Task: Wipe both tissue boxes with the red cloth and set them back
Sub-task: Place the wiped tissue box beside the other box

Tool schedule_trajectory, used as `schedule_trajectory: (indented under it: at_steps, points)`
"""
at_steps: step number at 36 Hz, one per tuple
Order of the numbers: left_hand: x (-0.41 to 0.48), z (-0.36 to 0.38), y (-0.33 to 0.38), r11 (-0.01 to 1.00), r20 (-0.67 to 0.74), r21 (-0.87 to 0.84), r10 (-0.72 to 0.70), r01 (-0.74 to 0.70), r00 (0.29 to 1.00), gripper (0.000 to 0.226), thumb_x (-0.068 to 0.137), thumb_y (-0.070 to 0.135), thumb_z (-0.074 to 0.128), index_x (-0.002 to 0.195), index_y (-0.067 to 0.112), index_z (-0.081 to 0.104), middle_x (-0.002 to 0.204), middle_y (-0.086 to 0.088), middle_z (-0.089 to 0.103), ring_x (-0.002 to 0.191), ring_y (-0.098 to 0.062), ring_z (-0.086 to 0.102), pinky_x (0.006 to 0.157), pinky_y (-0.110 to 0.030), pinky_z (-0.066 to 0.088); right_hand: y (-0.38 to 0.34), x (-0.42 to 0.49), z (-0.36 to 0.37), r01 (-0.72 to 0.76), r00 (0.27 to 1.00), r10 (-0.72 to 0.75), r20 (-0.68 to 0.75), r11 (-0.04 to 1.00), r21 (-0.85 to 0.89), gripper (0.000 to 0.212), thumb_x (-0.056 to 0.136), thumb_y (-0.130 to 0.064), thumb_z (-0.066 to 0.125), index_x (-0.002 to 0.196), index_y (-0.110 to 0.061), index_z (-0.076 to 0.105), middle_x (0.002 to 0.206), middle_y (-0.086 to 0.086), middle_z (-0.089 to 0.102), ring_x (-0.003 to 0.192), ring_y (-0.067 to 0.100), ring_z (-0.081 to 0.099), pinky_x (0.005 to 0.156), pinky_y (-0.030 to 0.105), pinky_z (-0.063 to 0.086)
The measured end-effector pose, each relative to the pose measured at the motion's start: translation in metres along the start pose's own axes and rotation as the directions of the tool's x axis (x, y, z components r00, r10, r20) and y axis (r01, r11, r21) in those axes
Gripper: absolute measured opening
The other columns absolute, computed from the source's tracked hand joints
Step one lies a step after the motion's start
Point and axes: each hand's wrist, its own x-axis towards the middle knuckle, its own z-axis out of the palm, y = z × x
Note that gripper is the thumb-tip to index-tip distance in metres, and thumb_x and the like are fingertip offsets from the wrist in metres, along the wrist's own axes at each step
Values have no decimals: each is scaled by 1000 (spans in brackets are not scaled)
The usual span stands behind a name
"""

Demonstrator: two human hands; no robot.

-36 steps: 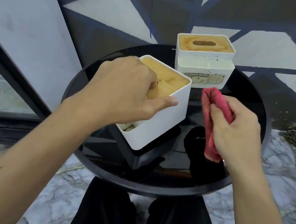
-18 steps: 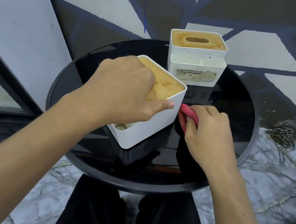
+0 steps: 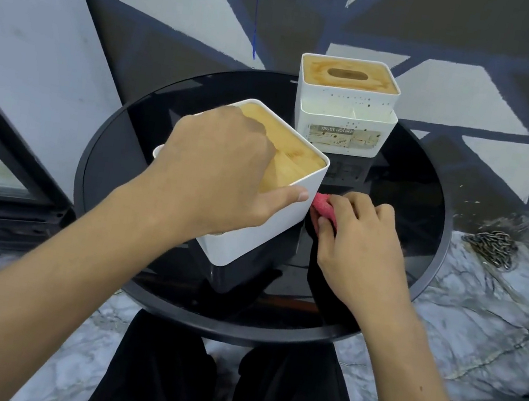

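A white tissue box with a wooden lid (image 3: 285,203) is tilted above the round black glass table (image 3: 407,188). My left hand (image 3: 222,173) grips it from above, fingers in the lid slot and thumb on its right wall. My right hand (image 3: 359,246) holds the bunched red cloth (image 3: 323,206) against the box's right side, low by the glass. Most of the cloth is hidden under my fingers. A second white tissue box (image 3: 345,109), with a wooden lid and a front tray, stands upright at the table's far edge.
A grey panel (image 3: 21,40) leans at the left beside a dark window frame. A patterned wall rises behind the table. A metal chain (image 3: 491,246) lies on the marble floor at the right. My black-clad legs (image 3: 227,385) are under the table's near edge.
My right hand came down with the cloth from beside the box to its right wall near the glass. The left hand kept its grip on the tilted box.
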Motion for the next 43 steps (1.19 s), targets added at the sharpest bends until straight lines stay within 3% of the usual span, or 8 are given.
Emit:
schedule_trajectory:
  at_steps: [4,12,17,21,24,29,34,43]
  points:
    - [-4,0,-1,996,-78,-85,-35,29,996,85,86,86,21,100,25,79,99,9,71,99,-19,67,63,-31,44,-3,-1,-4,-33,999,35,-36,998,44,28,103,-26,60,122,-9,72,121,12,68,93,36,53,78,46,49]
    - [-19,3,-34,853,-261,-519,-99,-53,960,44,98,57,62,126,26,76,127,9,71,115,-18,66,91,-51,57,-17,-10,-27,-159,983,171,-66,974,161,47,99,-38,69,136,-10,68,140,13,64,123,42,52,92,55,51]
    - [-26,-4,-77,723,-129,-691,-146,17,981,42,97,40,65,138,29,70,139,13,67,132,-6,60,115,-36,46,-39,-23,-62,-223,956,287,-66,852,473,56,102,-49,57,151,-23,56,148,-3,57,134,18,41,101,31,38]
    - [-30,-3,-105,567,103,-806,-145,168,984,51,89,47,67,140,46,63,147,27,60,146,-6,49,125,-49,35,-68,-37,-82,-195,956,289,-47,749,633,65,98,-69,51,156,-40,44,144,-17,56,131,5,51,102,34,48]
    - [-32,-2,-115,411,208,-886,-64,215,976,50,88,37,68,137,45,63,147,29,59,148,-2,46,126,-41,34,-89,-43,-85,-165,967,255,-23,685,710,53,96,-72,55,145,-56,41,137,-28,54,133,7,55,107,40,54]
    - [-30,13,-122,266,288,-926,34,269,957,53,92,31,83,140,33,62,146,13,65,136,-9,62,119,-38,46,-117,-45,-76,-207,967,253,43,672,711,77,86,-85,54,153,-58,29,168,-16,33,155,11,34,116,52,50]
    - [-26,24,-118,287,296,-922,87,260,951,45,96,18,72,139,27,64,135,9,72,125,-10,69,103,-20,52,-130,-40,-61,-230,962,270,52,685,691,76,87,-79,55,154,-47,39,172,-11,25,158,11,26,120,51,44]
    - [-27,36,-117,329,259,-917,63,225,964,41,96,23,76,135,32,69,131,15,72,121,-9,70,98,-21,55,-139,-36,-36,-233,925,378,-41,651,722,65,90,-59,72,147,-37,50,171,-10,28,153,7,32,115,49,51]
